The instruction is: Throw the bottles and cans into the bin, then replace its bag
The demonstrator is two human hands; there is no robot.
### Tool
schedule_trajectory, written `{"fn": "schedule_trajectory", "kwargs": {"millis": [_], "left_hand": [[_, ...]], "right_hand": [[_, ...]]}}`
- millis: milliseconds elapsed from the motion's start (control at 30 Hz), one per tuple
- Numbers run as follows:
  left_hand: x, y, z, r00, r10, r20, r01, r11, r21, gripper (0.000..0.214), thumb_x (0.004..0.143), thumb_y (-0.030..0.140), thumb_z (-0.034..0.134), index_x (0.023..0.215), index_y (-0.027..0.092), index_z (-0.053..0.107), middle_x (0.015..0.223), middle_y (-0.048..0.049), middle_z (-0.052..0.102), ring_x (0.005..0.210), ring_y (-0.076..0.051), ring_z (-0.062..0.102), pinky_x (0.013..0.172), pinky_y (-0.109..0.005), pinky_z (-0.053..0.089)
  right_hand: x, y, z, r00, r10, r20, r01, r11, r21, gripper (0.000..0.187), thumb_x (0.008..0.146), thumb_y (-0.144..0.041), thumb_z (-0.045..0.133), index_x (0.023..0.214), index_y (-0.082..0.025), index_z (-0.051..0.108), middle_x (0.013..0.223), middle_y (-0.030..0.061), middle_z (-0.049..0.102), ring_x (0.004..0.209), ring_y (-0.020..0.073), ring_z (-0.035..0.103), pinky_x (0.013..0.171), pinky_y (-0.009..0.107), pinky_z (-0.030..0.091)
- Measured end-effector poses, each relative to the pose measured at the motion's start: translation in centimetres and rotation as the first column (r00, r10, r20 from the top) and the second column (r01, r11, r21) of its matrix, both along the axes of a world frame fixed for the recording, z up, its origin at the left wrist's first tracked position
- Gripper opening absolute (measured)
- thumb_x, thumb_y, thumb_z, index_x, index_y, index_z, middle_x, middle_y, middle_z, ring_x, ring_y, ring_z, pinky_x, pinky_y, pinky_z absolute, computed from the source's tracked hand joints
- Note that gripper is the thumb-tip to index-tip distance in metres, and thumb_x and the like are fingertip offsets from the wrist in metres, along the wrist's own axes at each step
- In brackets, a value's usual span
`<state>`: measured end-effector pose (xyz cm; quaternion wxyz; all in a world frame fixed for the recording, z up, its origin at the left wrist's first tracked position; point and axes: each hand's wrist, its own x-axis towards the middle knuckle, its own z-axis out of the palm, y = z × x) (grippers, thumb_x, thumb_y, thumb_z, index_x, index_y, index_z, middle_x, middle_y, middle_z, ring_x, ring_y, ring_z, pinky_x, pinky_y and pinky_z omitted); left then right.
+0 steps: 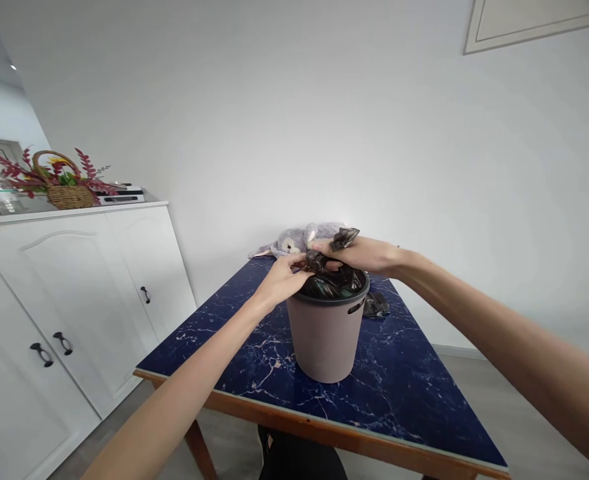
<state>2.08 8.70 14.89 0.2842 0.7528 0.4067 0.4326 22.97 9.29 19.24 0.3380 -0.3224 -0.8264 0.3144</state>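
A pinkish-grey, tapered plastic bin (324, 340) stands upright on a counter (389, 373) topped in glossy dark-blue, white-veined marble patterning and edged with brown wood. Its long axis is vertical, with the wider, dark-rimmed mouth facing up and the narrower base down; an oblong dark handle slot (357, 307) sits just below the rim, toward the right. A thin, shiny black plastic bag (316, 262) lies creased inside the mouth, its gathered top rising above the rim, and one crumpled tuft points up and to the right.

The left hand (283, 277) is nearly closed, thumb and fingers pinching the bunched plastic at the mouth's left side. The right hand (354, 253) is curled around the gathered plastic from the right, the tuft jutting out above it; its fingertips are partly hidden by the folds.

Behind the bin lies a fuzzy pale-grey plush toy (288, 244) with a long ear stretched leftward. Beside the bin, on the right, rests a flat, wrinkled piece of black plastic (376, 305).
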Motion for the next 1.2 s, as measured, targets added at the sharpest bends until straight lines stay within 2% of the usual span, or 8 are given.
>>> {"fn": "schedule_trajectory", "kwargs": {"millis": [100, 233, 433, 567, 700, 933, 1033, 1200], "left_hand": [[-0.4, 0.1, -0.1, 1.0, -0.006, 0.0, 0.006, 0.999, -0.04, 0.023, 0.093, 0.036, 0.061, 0.098, 0.023, 0.08, 0.101, -0.0057, 0.078, 0.104, -0.028, 0.07, 0.095, -0.04, 0.051], [-0.3, -0.2, 0.1, 0.998, 0.061, 0.034, -0.059, 0.997, -0.047, 0.024, 0.09, 0.033, 0.057, 0.095, 0.024, 0.079, 0.097, -0.0032, 0.075, 0.102, -0.027, 0.068, 0.088, -0.036, 0.049], [-0.4, -0.7, 0.3, 0.999, 0.052, 0.007, -0.052, 0.998, -0.023, 0.02, 0.089, 0.033, 0.058, 0.083, 0.022, 0.074, 0.096, -0.0031, 0.074, 0.098, -0.026, 0.067, 0.087, -0.035, 0.05], [-0.6, -0.4, 0.1, 0.999, 0.036, -0.008, -0.036, 0.999, -0.027, 0.024, 0.092, 0.039, 0.062, 0.085, 0.022, 0.077, 0.099, -0.0055, 0.077, 0.107, -0.031, 0.068, 0.098, -0.041, 0.05], [-0.7, 0.1, -0.1, 0.992, 0.032, 0.121, -0.02, 0.994, -0.106, 0.056, 0.102, 0.069, 0.043, 0.092, 0.026, 0.079, 0.105, -0.0078, 0.079, 0.114, -0.033, 0.068, 0.106, -0.046, 0.047], [-0.3, 0.8, 0.0, 0.986, 0.066, 0.153, -0.051, 0.994, -0.098, 0.05, 0.085, 0.072, 0.072, 0.084, 0.022, 0.077, 0.091, -0.0078, 0.078, 0.103, -0.033, 0.071, 0.09, -0.042, 0.053], [-0.1, 1.0, -0.2, 0.978, 0.023, 0.205, -0.005, 0.996, -0.089, 0.042, 0.089, 0.062, 0.073, 0.095, 0.021, 0.079, 0.102, -0.0074, 0.08, 0.11, -0.031, 0.07, 0.092, -0.039, 0.053], [-0.2, 1.2, -0.6, 0.971, 0.077, 0.225, -0.071, 0.997, -0.038, 0.038, 0.092, 0.056, 0.07, 0.091, 0.018, 0.077, 0.098, -0.0078, 0.08, 0.107, -0.031, 0.071, 0.092, -0.039, 0.053]], "right_hand": [[1.1, -0.3, 0.7, 0.987, 0.127, 0.097, -0.132, 0.991, 0.037, 0.04, 0.091, -0.063, 0.069, 0.082, -0.025, 0.076, 0.082, 0.0042, 0.072, 0.086, 0.0261, 0.066, 0.086, 0.047, 0.057], [1.6, 0.1, 0.3, 0.993, -0.003, 0.118, -0.027, 0.968, 0.249, 0.015, 0.087, -0.033, 0.067, 0.094, -0.025, 0.079, 0.099, 0.0054, 0.079, 0.101, 0.0291, 0.07, 0.092, 0.046, 0.055], [1.0, 1.2, -2.2, 0.935, -0.337, 0.109, 0.198, 0.752, 0.629, 0.049, 0.063, 0.0, 0.047, 0.105, -0.021, 0.063, 0.106, 0.0076, 0.072, 0.089, 0.023, 0.065, 0.069, 0.034, 0.044], [0.0, 0.8, -3.4, 0.903, -0.43, 0.02, 0.278, 0.618, 0.736, 0.046, 0.069, -0.003, 0.046, 0.109, -0.022, 0.058, 0.118, 0.0104, 0.065, 0.085, 0.0205, 0.062, 0.06, 0.031, 0.034], [-0.5, 0.3, -3.8, 0.886, -0.464, 0.029, 0.263, 0.552, 0.791, 0.044, 0.072, -0.002, 0.043, 0.108, -0.024, 0.056, 0.108, 0.0086, 0.067, 0.085, 0.0222, 0.061, 0.064, 0.033, 0.037], [-1.1, 0.3, -4.2, 0.885, -0.443, 0.14, 0.16, 0.574, 0.803, 0.063, 0.072, -0.002, 0.042, 0.13, -0.021, 0.057, 0.102, 0.0106, 0.07, 0.093, 0.0279, 0.064, 0.077, 0.039, 0.049], [-1.1, 0.4, -4.7, 0.885, -0.422, 0.198, 0.094, 0.577, 0.811, 0.08, 0.077, 0.0, 0.039, 0.155, -0.019, 0.044, 0.112, 0.014, 0.069, 0.101, 0.0304, 0.066, 0.082, 0.043, 0.053], [-0.6, 0.4, -5.2, 0.862, -0.425, 0.277, 0.013, 0.565, 0.825, 0.077, 0.092, -0.004, 0.032, 0.166, -0.023, 0.037, 0.121, 0.0164, 0.063, 0.099, 0.0304, 0.067, 0.082, 0.045, 0.057]]}}
